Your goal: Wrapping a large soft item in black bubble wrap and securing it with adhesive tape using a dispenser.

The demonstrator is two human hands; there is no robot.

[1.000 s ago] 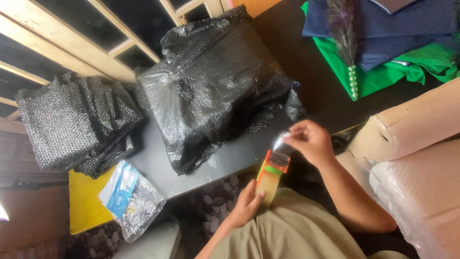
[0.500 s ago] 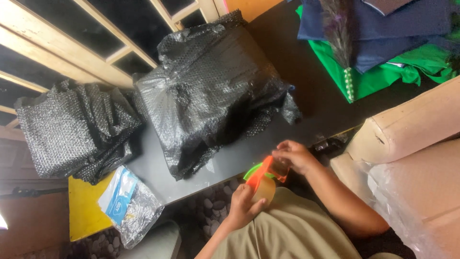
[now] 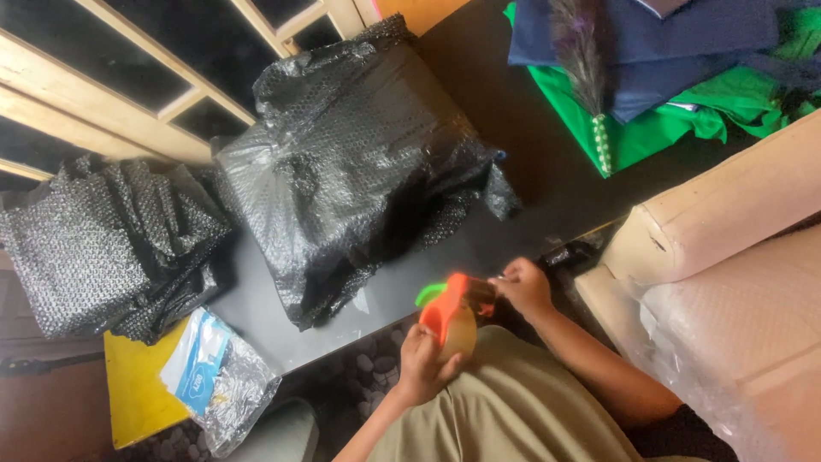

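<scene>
Table (image 3: 513,171): dark surface, carried the wrapped goods.
Large bundle (image 3: 359,162): wrapped in black bubble wrap, lay at the table centre.
Folded bubble wrap (image 3: 103,239): black pile, lay left of the large bundle.
Green cloth (image 3: 676,128): lay at the table's far right under blue fabric.
Tape dispenser (image 3: 449,312): orange, with a tan roll, was held over the lap near the table edge.
Left hand (image 3: 423,364): was closed around the tape dispenser from below.
Right hand (image 3: 523,287): pinched the dispenser's front end with its fingertips.
</scene>
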